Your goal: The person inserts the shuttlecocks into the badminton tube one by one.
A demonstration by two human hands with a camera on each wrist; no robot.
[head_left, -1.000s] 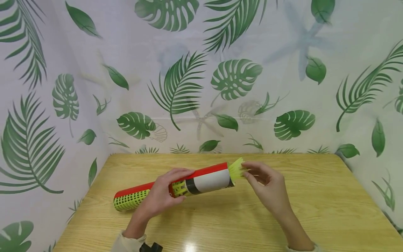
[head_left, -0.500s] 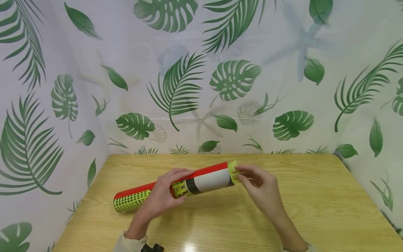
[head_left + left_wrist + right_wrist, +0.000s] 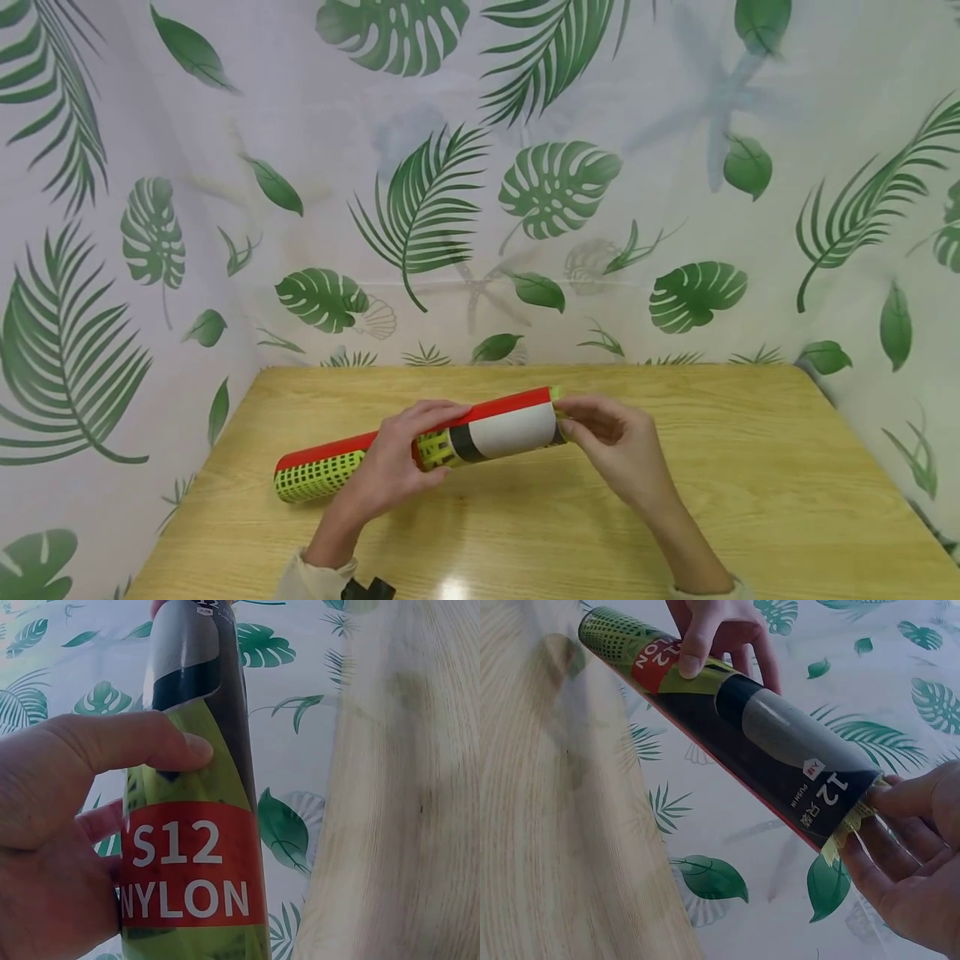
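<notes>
A long shuttlecock tube in red, white, black and yellow-green lies slanted across the middle of the head view. My left hand grips it around its middle, the thumb lying over its side. "S12 NYLON" shows on the tube's label in the left wrist view. At the tube's right-hand end, my right hand holds the skirt of a yellow nylon shuttlecock between thumb and fingers. Only the skirt's frilled edge sticks out of the tube's mouth; the rest of it is hidden inside.
A light wooden table spreads below the tube and both hands. Leaf-patterned white cloth hangs behind the table and along its sides. Beige sleeves show at the bottom of the head view.
The right hand has moved left toward the tube, and the yellow shuttlecock has slid from well outside the mouth to nearly all inside. The left hand keeps its grip on the tube.
</notes>
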